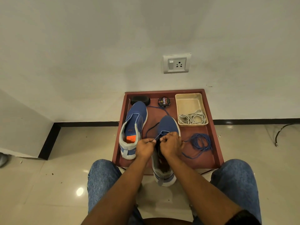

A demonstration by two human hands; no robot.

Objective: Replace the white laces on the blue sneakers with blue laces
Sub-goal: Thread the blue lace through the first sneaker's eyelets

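Threading blue lace [151,127] through right sneaker [168,127] front eyelets, left hand [145,147] and right hand [170,144] each pinching it; next likely pulling ends even, crossing upward

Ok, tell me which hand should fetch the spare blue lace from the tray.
Right hand, probably. The coiled blue lace lies on the tray just beside it, on the right, while the left hand sits across the sneaker, farther off.

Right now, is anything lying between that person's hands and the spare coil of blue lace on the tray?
Nothing visible does. The coiled blue lace lies on bare tray just beside the right hand. Both hands, the left hand too, are busy pinching the other blue lace on the near sneaker.
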